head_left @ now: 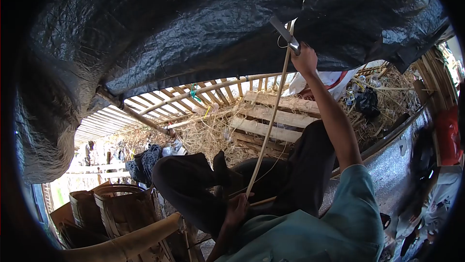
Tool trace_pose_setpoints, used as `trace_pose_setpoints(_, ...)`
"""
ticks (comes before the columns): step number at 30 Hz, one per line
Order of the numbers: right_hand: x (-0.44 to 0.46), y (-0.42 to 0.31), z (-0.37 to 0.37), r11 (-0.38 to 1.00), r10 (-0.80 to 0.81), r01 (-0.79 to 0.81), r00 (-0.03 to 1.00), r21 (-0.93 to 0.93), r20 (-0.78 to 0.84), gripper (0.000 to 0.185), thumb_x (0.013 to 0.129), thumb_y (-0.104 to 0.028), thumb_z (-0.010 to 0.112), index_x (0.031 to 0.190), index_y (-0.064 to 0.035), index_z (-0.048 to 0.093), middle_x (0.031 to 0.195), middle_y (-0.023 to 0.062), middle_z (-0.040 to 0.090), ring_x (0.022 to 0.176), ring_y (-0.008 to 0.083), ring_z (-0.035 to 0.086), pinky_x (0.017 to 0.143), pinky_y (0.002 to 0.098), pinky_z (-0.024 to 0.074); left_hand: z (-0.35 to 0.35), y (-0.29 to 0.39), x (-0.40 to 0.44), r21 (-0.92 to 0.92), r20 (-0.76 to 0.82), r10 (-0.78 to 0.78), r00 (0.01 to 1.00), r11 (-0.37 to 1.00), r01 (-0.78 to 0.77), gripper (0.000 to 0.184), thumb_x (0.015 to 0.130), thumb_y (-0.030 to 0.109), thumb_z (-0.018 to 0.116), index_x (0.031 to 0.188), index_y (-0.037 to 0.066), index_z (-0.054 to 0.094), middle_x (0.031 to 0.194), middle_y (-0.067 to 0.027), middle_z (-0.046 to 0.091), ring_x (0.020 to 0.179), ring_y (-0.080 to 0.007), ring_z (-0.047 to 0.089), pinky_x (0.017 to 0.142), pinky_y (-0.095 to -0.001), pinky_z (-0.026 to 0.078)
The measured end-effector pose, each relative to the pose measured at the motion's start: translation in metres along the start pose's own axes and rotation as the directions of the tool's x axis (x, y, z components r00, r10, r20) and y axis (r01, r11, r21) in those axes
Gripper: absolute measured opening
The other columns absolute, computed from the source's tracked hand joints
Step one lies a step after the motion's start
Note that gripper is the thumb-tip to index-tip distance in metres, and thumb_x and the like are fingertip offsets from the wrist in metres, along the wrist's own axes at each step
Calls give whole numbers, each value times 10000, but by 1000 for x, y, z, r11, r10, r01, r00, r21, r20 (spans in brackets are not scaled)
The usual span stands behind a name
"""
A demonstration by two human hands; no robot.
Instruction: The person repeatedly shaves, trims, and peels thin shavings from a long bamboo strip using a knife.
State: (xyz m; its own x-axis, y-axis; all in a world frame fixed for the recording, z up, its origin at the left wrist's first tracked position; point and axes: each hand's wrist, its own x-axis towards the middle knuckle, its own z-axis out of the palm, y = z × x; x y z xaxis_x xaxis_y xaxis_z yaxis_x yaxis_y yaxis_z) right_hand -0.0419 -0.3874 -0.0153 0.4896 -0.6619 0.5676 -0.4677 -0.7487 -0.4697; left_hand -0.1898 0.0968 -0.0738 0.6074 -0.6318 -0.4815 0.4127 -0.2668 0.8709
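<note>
Grips knife (286, 35) in R hand (305, 59), w/ arm stretched well fwd & fingers curled tight abt the handle. Holds low end of long pale strip (271, 126) in closed L hand (237, 207), down nr lap; can't make out L fingers in detail, too dark. Runs, as strip, from L hand up over wooden slats (276, 114) to just beside knife blade. Sits w/ knees bent, in dark trousers (181, 174) & teal shirt (310, 238). Faces black tarp (193, 34) hung across top of view, w/ straw (208, 133) on ground below. Has white sack (296, 85) & black plastic bag (366, 102) beyond R arm, plus baskets (123, 208) & thick bamboo pole (135, 238) at lower L.
</note>
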Motion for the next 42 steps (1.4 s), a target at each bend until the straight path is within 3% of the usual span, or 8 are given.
trace_pose_setpoints(6,11,10,-1,997,38,-47,988,-57,-149,201,705,-185,664,799,-34,572,871,143,641,778,375,630,656,468,515,1,4,-3,9,-21,3,1000,1000,-3,413,1003,307,382,1061,-35,606,559,70,345,499,-14,309,448,-207,253)
trace_pose_setpoints(12,16,34,-24,897,440,-416,872,149,-213,316,785,-343,651,846,-34,623,818,186,656,786,390,631,682,484,502,-6,-11,3,67,3,77,997,995,-77,407,999,328,391,1071,-8,609,540,69,384,461,-6,340,421,-194,248)
trace_pose_setpoints(19,1,54,-34,956,289,-282,950,-78,118,504,760,-517,649,936,-45,640,851,217,658,873,402,626,733,482,507,0,8,0,-118,22,-33,999,992,36,394,999,323,396,1055,-13,594,522,62,376,423,-5,323,387,-195,223)
trace_pose_setpoints(25,-20,38,-57,996,-53,33,964,79,261,474,769,-483,668,997,-67,640,886,202,662,900,377,629,756,457,507,2,13,0,-138,-16,-62,998,989,59,344,996,263,414,995,-31,592,498,46,395,374,-18,324,349,-198,223)
trace_pose_setpoints(34,-111,-54,-129,942,-334,310,851,125,406,466,770,-492,677,945,-65,616,653,118,646,646,315,661,588,408,532,-1,-2,1,-103,-112,8,994,994,-19,328,955,273,505,840,-18,603,560,30,479,440,-27,421,381,-204,301)
trace_pose_setpoints(36,-156,-79,-149,965,-251,242,755,99,605,480,772,-481,681,974,-53,598,725,119,658,686,318,661,610,399,524,1,5,3,-83,-139,4,990,996,-15,319,955,268,506,841,-14,604,564,33,478,446,-26,421,387,-203,303)
trace_pose_setpoints(38,-207,-90,-156,884,-459,442,764,151,453,523,788,-528,638,1021,-63,580,690,90,646,658,288,660,591,377,527,-1,7,7,-76,-144,14,989,997,-25,312,954,266,508,839,-8,604,566,35,476,450,-25,420,390,-201,308)
trace_pose_setpoints(42,-274,-109,-173,926,-374,278,586,255,719,532,829,-556,558,984,-48,532,687,92,623,633,274,654,537,373,520,-7,7,14,-112,-139,34,990,992,-49,296,953,258,511,821,7,595,557,41,462,454,-21,412,395,-202,297)
